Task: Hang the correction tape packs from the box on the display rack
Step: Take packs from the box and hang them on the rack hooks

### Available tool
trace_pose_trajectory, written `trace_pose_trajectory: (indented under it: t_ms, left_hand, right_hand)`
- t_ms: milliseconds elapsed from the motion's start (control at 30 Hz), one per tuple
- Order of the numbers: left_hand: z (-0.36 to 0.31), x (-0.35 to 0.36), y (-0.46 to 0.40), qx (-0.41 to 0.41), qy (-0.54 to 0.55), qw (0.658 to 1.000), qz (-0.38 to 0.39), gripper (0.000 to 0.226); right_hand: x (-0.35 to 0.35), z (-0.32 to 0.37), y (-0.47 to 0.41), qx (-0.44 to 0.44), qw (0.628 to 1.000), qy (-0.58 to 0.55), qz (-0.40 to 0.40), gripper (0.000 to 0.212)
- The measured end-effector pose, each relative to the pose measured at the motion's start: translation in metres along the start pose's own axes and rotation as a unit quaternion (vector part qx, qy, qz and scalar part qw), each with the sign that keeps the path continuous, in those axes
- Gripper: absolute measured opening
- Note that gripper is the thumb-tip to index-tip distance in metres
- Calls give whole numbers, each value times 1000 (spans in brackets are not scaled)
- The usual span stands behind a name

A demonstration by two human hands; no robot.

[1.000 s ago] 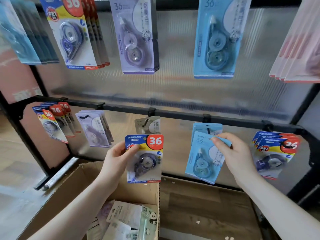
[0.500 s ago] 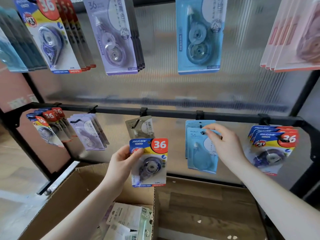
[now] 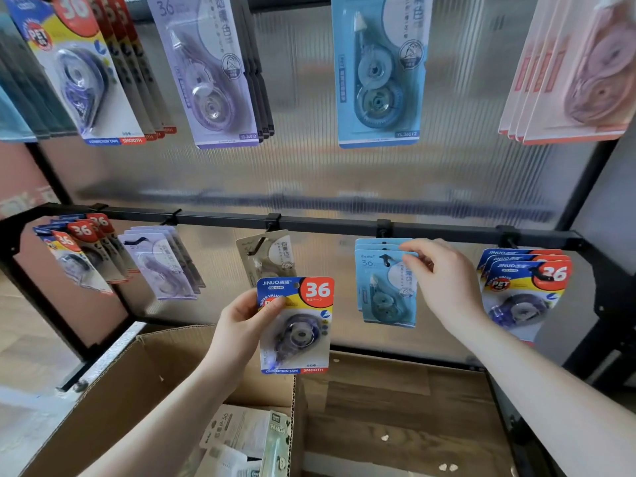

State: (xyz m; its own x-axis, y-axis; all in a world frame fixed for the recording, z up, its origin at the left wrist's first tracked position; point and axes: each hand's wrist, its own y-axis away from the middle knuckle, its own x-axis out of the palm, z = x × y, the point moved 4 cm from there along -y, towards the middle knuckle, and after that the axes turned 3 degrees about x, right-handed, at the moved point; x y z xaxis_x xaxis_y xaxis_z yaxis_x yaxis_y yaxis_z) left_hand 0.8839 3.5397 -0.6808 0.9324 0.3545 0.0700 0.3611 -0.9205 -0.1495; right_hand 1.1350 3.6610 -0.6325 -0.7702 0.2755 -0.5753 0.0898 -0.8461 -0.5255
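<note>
We see light-blue correction tape pack (image 3: 385, 287) now seated on hook; right hand (image 3: 444, 284) still pinches its top. Left hand (image 3: 241, 325) grips JINUO pack (image 3: 296, 325), next.

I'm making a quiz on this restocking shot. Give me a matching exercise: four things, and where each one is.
Things:
1. JINUO pack
2. Light blue packs
3. Beige pack
4. Box

Places:
A. on the lower rail's middle hook
B. below the rack, open
C. in the left hand
D. on a hook, touched by the right hand

Pairs: 1-C, 2-D, 3-A, 4-B
</note>
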Motion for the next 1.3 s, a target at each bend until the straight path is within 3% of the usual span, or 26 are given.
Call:
trace_pose_trajectory:
  t_ms: [233,567,733,1000,1167,1300]
  left_hand:
    - [-6,21,2,5,11,1000,23,35]
    - [-17,72,10,17,39,997,67,29]
    - [-13,99,8,12,41,996,75,14]
    - [-14,169,11,13,57,989,134,13]
    - [-14,215,14,26,31,985,166,20]
    - [-12,244,14,17,29,983,179,9]
  right_hand:
    - [-37,-9,16,-20,996,81,-36,22]
    - [-86,-45,54,-36,974,218,-53,10]
    - [-105,-72,69,0,952,303,-44,14]
    - [-125,-102,90,99,908,406,25,26]
    - [-135,-107,97,102,902,416,52,35]
    - [-140,-108,100,106,900,418,58,36]
